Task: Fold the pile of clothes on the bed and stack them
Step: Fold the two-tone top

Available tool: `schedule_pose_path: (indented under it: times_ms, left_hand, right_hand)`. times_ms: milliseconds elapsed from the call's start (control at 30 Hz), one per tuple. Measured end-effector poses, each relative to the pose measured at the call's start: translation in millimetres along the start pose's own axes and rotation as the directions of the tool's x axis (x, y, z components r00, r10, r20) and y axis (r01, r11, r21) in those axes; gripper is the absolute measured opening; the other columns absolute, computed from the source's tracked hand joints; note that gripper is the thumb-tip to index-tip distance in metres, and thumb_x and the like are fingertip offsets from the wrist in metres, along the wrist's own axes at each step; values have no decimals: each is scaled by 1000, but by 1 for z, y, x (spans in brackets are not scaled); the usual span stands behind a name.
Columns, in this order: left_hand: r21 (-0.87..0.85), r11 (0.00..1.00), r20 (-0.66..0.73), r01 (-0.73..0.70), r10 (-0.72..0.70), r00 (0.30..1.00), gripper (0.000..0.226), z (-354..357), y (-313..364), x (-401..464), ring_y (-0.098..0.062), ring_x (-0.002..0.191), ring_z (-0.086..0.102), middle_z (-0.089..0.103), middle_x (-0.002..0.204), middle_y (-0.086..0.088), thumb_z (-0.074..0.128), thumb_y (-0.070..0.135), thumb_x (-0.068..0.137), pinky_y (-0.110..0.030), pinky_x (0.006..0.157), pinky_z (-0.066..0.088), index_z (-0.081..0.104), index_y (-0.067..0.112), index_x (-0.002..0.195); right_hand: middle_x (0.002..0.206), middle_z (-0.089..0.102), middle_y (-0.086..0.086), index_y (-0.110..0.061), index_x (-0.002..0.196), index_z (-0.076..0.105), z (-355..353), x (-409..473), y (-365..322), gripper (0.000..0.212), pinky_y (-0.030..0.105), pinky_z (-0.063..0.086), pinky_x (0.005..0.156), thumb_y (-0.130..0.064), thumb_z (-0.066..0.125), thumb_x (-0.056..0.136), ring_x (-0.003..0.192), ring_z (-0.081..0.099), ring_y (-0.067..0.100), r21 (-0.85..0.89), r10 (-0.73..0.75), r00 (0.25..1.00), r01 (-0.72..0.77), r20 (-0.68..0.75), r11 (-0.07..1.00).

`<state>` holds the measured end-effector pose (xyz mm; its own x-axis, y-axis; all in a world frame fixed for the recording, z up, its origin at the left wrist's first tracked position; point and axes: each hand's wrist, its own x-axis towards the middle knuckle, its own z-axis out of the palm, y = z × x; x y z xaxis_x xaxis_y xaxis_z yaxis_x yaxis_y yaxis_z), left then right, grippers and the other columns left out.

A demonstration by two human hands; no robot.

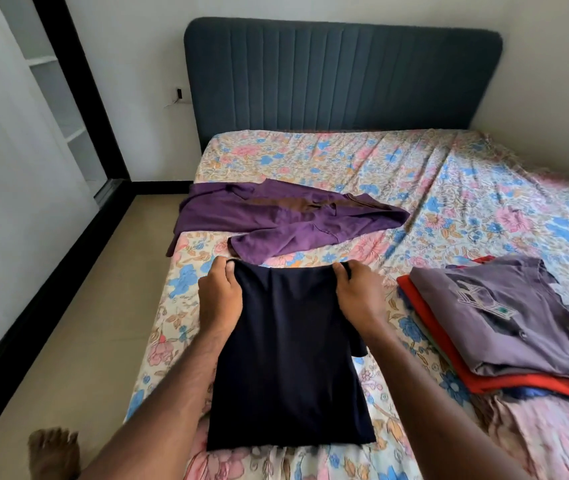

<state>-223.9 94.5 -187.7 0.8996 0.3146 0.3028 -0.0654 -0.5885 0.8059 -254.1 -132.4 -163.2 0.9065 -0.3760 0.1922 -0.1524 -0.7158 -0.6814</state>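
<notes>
A dark navy garment (290, 362), folded into a long narrow panel, lies on the floral bed sheet (449, 188) in front of me. My left hand (219, 294) pinches its far left corner and my right hand (359, 294) pinches its far right corner. Beyond it an unfolded purple garment (276, 220) is spread across the bed. To the right sits a stack of folded clothes (518, 327), with a grey-purple printed shirt on top and a red piece under it.
The bed's left edge drops to a beige floor (78, 323), where a bare foot (54, 452) shows at the bottom left. A dark blue padded headboard (341, 77) stands at the far end. A wardrobe with a black frame (78, 91) lines the left wall.
</notes>
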Motion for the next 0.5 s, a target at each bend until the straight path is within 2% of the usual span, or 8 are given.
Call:
schedule_pose_path:
  times_ms: [67,133,167,233,300,400,467,500]
  left_hand:
    - [126,990,58,67,-75,996,23,17,-11,7,-38,74,54,53,76,-9,40,22,108,-38,61,31,52,4,100]
    - [283,955,109,93,-128,986,23,31,-31,8,-42,87,60,61,88,-16,43,25,107,-40,62,34,51,4,112]
    - [354,933,124,66,-117,985,23,35,-40,6,-42,91,62,64,95,-17,46,26,106,-41,63,37,50,5,114]
    - [458,888,138,-33,-34,990,24,41,-58,-1,-38,93,62,66,100,-17,50,26,104,-45,67,44,53,4,114]
    - [476,876,103,-73,27,994,21,46,-67,-7,-36,90,62,66,97,-17,53,23,102,-44,69,47,55,4,113]
    - [437,898,60,-53,29,998,19,46,-71,-10,-36,93,61,63,99,-18,56,18,100,-45,69,49,53,6,114]
    - [415,908,40,-62,50,998,22,43,-67,-11,-36,99,59,61,106,-18,60,13,98,-48,72,49,54,8,119]
    - [415,906,27,-84,80,996,23,39,-64,-12,-35,101,58,60,108,-16,62,11,96,-50,75,48,56,10,118]
  right_hand:
    - [98,69,10,-10,103,62,17,10,12,35,36,38,70,-39,43,107,90,63,30,-138,44,998,-36,55,990]
    - [107,68,10,-11,111,59,37,14,32,37,40,44,73,-44,41,107,99,64,33,-323,98,988,-55,120,945]
    - [111,67,11,-11,114,57,44,12,40,41,43,49,78,-48,41,106,103,63,34,-375,126,982,-65,140,925]
    - [114,65,13,-11,117,56,53,9,51,49,46,52,85,-56,41,103,107,62,35,-376,186,974,-127,126,918]
    - [114,65,14,-9,118,57,58,11,52,55,46,52,87,-59,42,102,107,62,36,-367,218,973,-176,77,913]
    - [117,65,16,-6,122,56,59,9,48,73,47,51,85,-71,34,98,108,62,37,-433,232,968,-168,97,885]
    - [112,67,13,-6,117,59,53,9,46,85,46,53,84,-83,37,88,105,65,36,-429,251,947,-146,199,892]
    - [107,69,9,-8,111,64,47,13,49,85,44,56,86,-85,47,82,102,67,33,-374,265,921,-147,286,916]
